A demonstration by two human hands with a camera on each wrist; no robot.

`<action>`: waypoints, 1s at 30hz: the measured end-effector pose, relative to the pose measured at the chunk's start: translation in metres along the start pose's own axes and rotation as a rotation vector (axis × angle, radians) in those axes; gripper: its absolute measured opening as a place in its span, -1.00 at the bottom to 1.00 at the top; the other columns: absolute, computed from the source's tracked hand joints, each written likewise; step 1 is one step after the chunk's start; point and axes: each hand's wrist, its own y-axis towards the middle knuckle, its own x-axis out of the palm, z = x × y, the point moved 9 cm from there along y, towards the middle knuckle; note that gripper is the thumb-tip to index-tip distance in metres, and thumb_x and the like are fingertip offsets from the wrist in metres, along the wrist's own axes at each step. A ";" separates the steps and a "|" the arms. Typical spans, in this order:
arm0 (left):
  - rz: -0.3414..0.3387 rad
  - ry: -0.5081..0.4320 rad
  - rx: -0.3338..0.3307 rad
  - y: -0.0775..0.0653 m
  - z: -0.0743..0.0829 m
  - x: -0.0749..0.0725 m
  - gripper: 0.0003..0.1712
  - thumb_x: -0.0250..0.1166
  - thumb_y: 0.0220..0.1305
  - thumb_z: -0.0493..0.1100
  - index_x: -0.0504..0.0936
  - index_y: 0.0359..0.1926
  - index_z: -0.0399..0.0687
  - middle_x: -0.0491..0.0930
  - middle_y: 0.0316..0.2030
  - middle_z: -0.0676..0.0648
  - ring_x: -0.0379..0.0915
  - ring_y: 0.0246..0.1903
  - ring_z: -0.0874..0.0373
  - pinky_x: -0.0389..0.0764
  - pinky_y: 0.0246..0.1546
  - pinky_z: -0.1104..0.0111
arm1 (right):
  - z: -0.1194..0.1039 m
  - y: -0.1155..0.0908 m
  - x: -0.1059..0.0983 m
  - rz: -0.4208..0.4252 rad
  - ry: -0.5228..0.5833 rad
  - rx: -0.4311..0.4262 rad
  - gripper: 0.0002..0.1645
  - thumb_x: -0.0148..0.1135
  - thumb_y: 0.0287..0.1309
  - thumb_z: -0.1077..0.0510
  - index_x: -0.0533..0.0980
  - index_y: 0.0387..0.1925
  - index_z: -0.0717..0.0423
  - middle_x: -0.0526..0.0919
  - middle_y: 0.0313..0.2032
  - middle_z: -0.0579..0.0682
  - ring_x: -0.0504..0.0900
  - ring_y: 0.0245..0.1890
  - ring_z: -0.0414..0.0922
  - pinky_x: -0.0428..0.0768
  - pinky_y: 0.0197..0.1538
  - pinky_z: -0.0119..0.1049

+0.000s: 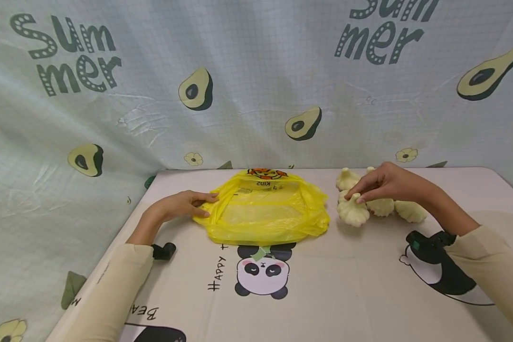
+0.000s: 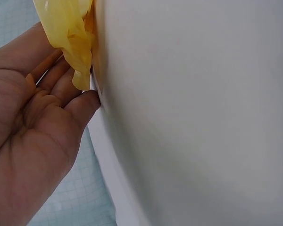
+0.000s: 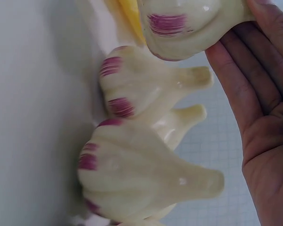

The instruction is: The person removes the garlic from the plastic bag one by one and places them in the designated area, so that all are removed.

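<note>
A yellow plastic bag (image 1: 265, 209) lies flat on the table, its printed end at the far side. My left hand (image 1: 181, 205) holds the bag's left edge; in the left wrist view a crumpled corner of the bag (image 2: 75, 47) passes between thumb and fingers of that hand (image 2: 35, 113). To the right of the bag, my right hand (image 1: 391, 183) pinches a garlic bulb (image 1: 353, 213) by its stem. In the right wrist view this bulb (image 3: 188, 28), pale with purple streaks, sits at the fingertips of the hand (image 3: 269, 94).
Several more garlic bulbs (image 1: 410, 212) are grouped behind and beside the held one, under the right hand. A panda-printed cloth (image 1: 346, 294) covers the table. Behind its far edge hangs a curtain (image 1: 248, 61) with avocado prints.
</note>
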 end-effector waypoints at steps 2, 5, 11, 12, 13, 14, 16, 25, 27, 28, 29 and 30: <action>0.001 0.000 0.002 0.000 0.000 0.000 -0.30 0.37 0.36 -0.06 0.41 0.47 -0.01 0.13 0.55 -0.18 -0.04 0.53 -0.20 0.02 0.49 -0.14 | 0.002 -0.003 0.001 0.002 0.010 0.003 -0.69 0.39 0.16 0.40 0.76 -0.07 0.09 0.81 -0.16 -0.12 0.47 -0.53 -0.25 0.44 -0.55 -0.37; -0.001 -0.022 0.017 -0.001 0.000 -0.001 -0.32 0.37 0.36 -0.09 0.42 0.46 -0.05 0.14 0.54 -0.20 -0.05 0.53 -0.21 0.00 0.49 -0.13 | 0.003 -0.006 0.003 0.005 0.025 0.011 -0.69 0.39 0.17 0.40 0.76 -0.06 0.11 0.81 -0.14 -0.11 0.53 -0.47 -0.28 0.49 -0.50 -0.38; -0.010 -0.062 0.031 -0.001 0.001 -0.001 -0.32 0.37 0.36 -0.12 0.42 0.45 -0.10 0.12 0.54 -0.21 -0.09 0.54 -0.21 -0.02 0.50 -0.11 | 0.007 -0.010 0.006 0.009 0.031 0.034 -0.69 0.40 0.16 0.39 0.75 -0.05 0.13 0.81 -0.11 -0.08 0.65 -0.30 -0.33 0.54 -0.46 -0.41; -0.009 -0.063 0.029 -0.001 0.001 0.000 -0.32 0.37 0.36 -0.12 0.42 0.45 -0.09 0.12 0.55 -0.21 -0.09 0.54 -0.21 -0.02 0.50 -0.11 | 0.008 -0.011 0.007 0.006 0.035 0.039 -0.69 0.40 0.17 0.38 0.75 -0.04 0.13 0.80 -0.10 -0.08 0.68 -0.26 -0.33 0.55 -0.45 -0.41; -0.009 -0.059 0.026 -0.001 0.001 0.000 -0.32 0.37 0.36 -0.12 0.42 0.45 -0.09 0.12 0.54 -0.20 -0.09 0.54 -0.21 -0.01 0.50 -0.11 | 0.009 -0.012 0.008 0.001 0.041 0.043 -0.69 0.39 0.17 0.38 0.74 -0.04 0.14 0.80 -0.09 -0.06 0.68 -0.27 -0.32 0.56 -0.45 -0.40; -0.007 -0.057 0.022 -0.001 0.000 0.000 -0.32 0.37 0.36 -0.12 0.42 0.45 -0.08 0.13 0.54 -0.21 -0.08 0.54 -0.21 -0.01 0.50 -0.11 | 0.010 -0.012 0.009 -0.002 0.048 0.044 -0.69 0.39 0.18 0.38 0.74 -0.04 0.13 0.80 -0.08 -0.05 0.69 -0.28 -0.30 0.56 -0.45 -0.38; -0.005 -0.048 0.018 0.000 0.000 0.000 -0.32 0.37 0.37 -0.11 0.41 0.45 -0.08 0.13 0.54 -0.21 -0.08 0.54 -0.21 0.00 0.50 -0.12 | 0.012 -0.013 0.010 -0.006 0.053 0.045 -0.68 0.39 0.18 0.38 0.74 -0.03 0.12 0.80 -0.08 -0.04 0.65 -0.37 -0.28 0.55 -0.48 -0.37; -0.002 -0.022 0.006 0.000 0.001 -0.001 -0.33 0.36 0.37 -0.11 0.42 0.46 -0.04 0.13 0.54 -0.21 -0.07 0.54 -0.22 -0.01 0.50 -0.13 | 0.017 -0.016 0.016 -0.008 0.013 0.032 -0.69 0.39 0.19 0.36 0.74 -0.03 0.11 0.80 -0.08 -0.11 0.60 -0.35 -0.32 0.51 -0.49 -0.40; -0.002 -0.022 0.000 0.000 0.000 0.000 -0.33 0.36 0.38 -0.10 0.42 0.46 -0.04 0.12 0.55 -0.20 -0.08 0.54 -0.22 -0.02 0.50 -0.13 | 0.017 -0.016 0.017 -0.008 0.015 0.019 -0.69 0.39 0.19 0.37 0.74 -0.03 0.12 0.80 -0.07 -0.09 0.64 -0.28 -0.33 0.55 -0.46 -0.41; -0.004 -0.026 -0.001 0.000 0.000 0.000 -0.33 0.36 0.38 -0.10 0.42 0.46 -0.04 0.11 0.55 -0.20 -0.08 0.54 -0.22 -0.02 0.50 -0.13 | 0.017 -0.016 0.018 -0.008 0.018 0.016 -0.69 0.39 0.19 0.37 0.74 -0.03 0.13 0.79 -0.07 -0.07 0.66 -0.24 -0.34 0.56 -0.45 -0.41; -0.006 -0.029 -0.002 0.000 -0.001 0.000 -0.33 0.36 0.38 -0.10 0.41 0.46 -0.04 0.11 0.55 -0.20 -0.09 0.54 -0.22 -0.03 0.50 -0.13 | 0.018 -0.017 0.018 -0.010 0.021 0.016 -0.69 0.38 0.19 0.37 0.74 -0.03 0.13 0.79 -0.06 -0.07 0.67 -0.21 -0.35 0.58 -0.43 -0.42; -0.008 -0.034 -0.003 0.001 -0.001 0.000 -0.32 0.36 0.38 -0.10 0.41 0.46 -0.04 0.10 0.56 -0.19 -0.10 0.54 -0.22 -0.03 0.50 -0.13 | 0.018 -0.017 0.019 -0.012 0.026 0.016 -0.69 0.38 0.19 0.38 0.74 -0.03 0.14 0.79 -0.06 -0.06 0.68 -0.18 -0.35 0.61 -0.39 -0.43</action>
